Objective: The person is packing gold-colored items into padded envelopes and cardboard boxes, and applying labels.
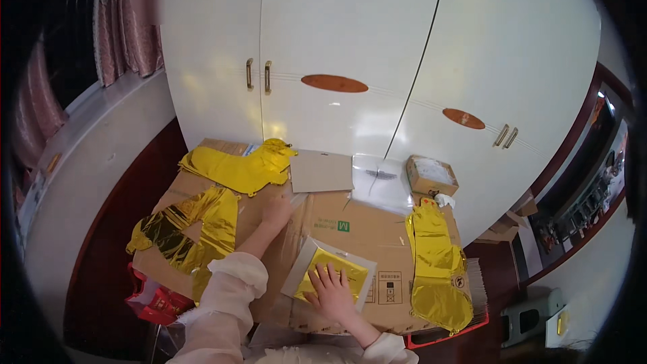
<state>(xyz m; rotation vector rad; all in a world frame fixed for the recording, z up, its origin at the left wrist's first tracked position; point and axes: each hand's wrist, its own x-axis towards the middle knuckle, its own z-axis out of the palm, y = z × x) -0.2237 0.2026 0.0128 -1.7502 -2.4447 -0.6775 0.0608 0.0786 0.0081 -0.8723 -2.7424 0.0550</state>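
Note:
My right hand (pixel 333 294) lies flat with fingers spread on a packet of folded gold foil (pixel 357 274) in a pale plastic sleeve. Further off and to the left, the fingers of my left hand (pixel 277 210) are drawn together over the cardboard (pixel 323 219). A translucent strip shows beside its fingertips, but what they pinch is too small to make out. Flat gold foil balloons surround the hands: one (pixel 236 167) at the far left, a creased one (pixel 195 226) at the near left, and a long one (pixel 435 263) on the right.
A grey-brown card (pixel 322 171), a white glossy sheet (pixel 382 182) and a small open box (pixel 431 174) line the far edge, before white cabinets (pixel 337 34). A red bag (pixel 156 300) hangs at the left. A grey stool (pixel 532 317) stands on the right.

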